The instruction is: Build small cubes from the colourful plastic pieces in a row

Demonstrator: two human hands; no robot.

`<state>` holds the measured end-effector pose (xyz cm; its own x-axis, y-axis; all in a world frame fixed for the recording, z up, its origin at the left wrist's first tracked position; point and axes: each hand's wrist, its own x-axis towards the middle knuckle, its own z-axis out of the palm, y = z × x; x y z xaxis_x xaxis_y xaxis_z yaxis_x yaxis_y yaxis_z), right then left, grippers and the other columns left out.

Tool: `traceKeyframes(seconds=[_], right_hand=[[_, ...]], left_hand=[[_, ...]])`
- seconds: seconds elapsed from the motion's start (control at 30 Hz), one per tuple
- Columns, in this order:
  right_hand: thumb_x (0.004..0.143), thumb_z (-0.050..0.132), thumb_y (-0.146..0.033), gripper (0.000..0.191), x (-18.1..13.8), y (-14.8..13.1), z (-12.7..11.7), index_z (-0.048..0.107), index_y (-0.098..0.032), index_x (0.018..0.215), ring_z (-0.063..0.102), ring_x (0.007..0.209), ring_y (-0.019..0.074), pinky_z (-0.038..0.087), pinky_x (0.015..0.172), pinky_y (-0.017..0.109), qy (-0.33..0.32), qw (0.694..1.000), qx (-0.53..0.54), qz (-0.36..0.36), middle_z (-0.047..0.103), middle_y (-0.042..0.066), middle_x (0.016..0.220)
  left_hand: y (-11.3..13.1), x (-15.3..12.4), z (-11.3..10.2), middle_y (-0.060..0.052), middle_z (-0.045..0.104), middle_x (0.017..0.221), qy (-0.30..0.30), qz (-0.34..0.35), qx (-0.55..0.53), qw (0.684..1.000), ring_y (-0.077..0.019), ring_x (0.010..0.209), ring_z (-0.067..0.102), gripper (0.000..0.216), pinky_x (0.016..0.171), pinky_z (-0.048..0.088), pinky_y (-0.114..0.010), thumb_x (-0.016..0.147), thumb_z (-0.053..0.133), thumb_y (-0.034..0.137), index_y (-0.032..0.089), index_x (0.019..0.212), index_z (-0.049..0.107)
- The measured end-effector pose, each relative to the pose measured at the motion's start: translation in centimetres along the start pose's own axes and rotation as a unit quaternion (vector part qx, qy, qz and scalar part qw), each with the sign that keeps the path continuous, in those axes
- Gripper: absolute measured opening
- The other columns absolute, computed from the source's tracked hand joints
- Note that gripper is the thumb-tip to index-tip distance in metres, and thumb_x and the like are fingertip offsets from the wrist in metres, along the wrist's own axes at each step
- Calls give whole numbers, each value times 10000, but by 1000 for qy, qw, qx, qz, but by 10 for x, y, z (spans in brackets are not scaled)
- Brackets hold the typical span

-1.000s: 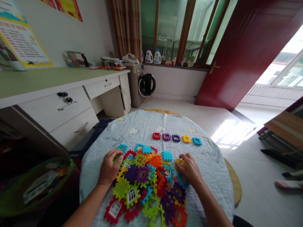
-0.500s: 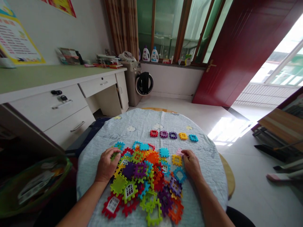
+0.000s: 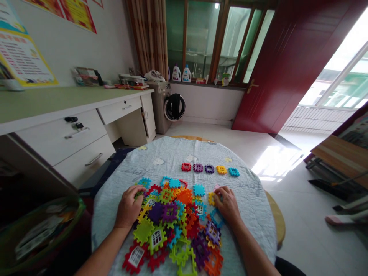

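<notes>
A heap of colourful interlocking plastic tiles lies on a round table covered with a pale blue cloth. My left hand rests at the heap's left edge, fingers curled over a green tile. My right hand sits at the heap's right edge, fingertips closed on a yellow tile. Farther back a row of several small tiles lies in a line: red, two purple, yellow, blue.
A long desk with drawers runs along the left wall. A green basket stands on the floor at the left. A washing machine sits at the back, a red door to the right, and a wooden bench at the far right.
My right hand slid right off the heap, then came back to the yellow tile. My left hand stays at the heap's left edge. The view shifted slightly.
</notes>
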<state>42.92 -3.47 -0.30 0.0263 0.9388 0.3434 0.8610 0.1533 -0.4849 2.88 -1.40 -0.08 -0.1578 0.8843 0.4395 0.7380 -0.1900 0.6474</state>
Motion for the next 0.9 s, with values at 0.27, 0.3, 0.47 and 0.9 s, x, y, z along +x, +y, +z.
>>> traceKeyframes(seconds=[0.27, 0.3, 0.47, 0.9], right_hand=[[894, 497, -364, 254, -1, -4, 4, 666, -236, 1035, 522, 1102, 235, 385, 954, 394, 26, 995, -92, 42, 615, 71, 1152], [900, 489, -370, 275, -1, -5, 4, 659, -231, 1066, 516, 1122, 239, 377, 971, 401, 25, 994, -99, 48, 609, 76, 1177], [921, 454, -402, 320, 0, -8, 3, 636, -220, 1112, 518, 1150, 235, 361, 1013, 408, 7, 992, -108, 58, 602, 82, 1210], [934, 422, -414, 300, 4, -13, 2, 614, -232, 1076, 519, 1124, 244, 350, 995, 416, -24, 989, -114, 88, 594, 74, 1197]], left_hand=[[-2, -1, 0, -82, 681, 1019, 9, -2, -3, 1000, -269, 1060, 616, 273, 1029, 453, -440, 677, 421, 213, 211, 812, 658], [0, 0, 0, -76, 683, 1008, 9, -9, -7, 1000, -266, 1048, 620, 264, 1022, 458, -432, 677, 428, 220, 214, 809, 656], [8, 1, -2, -58, 694, 945, 9, -60, -38, 997, -249, 978, 639, 245, 973, 483, -396, 688, 458, 281, 213, 822, 653], [82, 23, -15, -73, 679, 1064, -30, 96, -19, 995, -233, 1075, 591, 221, 1009, 445, -401, 828, 488, 266, 201, 955, 656]])
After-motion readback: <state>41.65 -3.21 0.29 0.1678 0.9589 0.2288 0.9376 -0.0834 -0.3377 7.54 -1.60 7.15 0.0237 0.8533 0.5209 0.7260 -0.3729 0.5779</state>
